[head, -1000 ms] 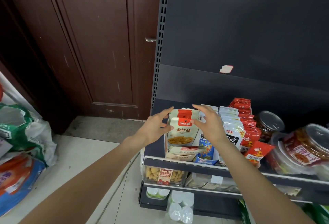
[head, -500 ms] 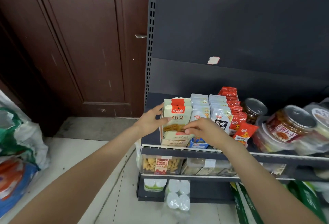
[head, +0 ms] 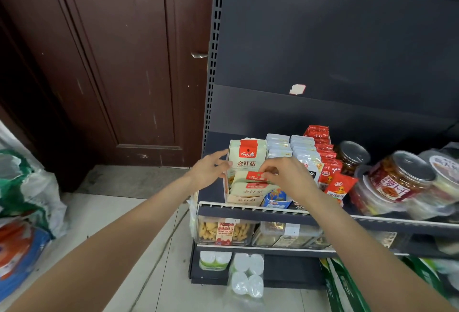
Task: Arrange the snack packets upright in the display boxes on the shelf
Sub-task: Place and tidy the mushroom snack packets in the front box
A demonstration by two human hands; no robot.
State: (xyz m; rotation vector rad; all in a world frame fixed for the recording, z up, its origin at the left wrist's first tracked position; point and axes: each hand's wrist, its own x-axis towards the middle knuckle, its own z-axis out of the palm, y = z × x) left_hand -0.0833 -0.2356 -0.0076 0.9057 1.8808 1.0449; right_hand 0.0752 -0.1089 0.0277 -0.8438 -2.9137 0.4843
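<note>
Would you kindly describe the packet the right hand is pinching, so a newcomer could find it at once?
On the top shelf of the dark rack, go to the leftmost display box, beside the door. The packet is pale green with a red top band, pinched by the right hand. Unlike the upright packet behind it, it leans forward.

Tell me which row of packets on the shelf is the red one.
The red packets form the rightmost packet row, beside the jars. The rows to their left are pale: silver-white packets and the cream packets at the left end.
</note>
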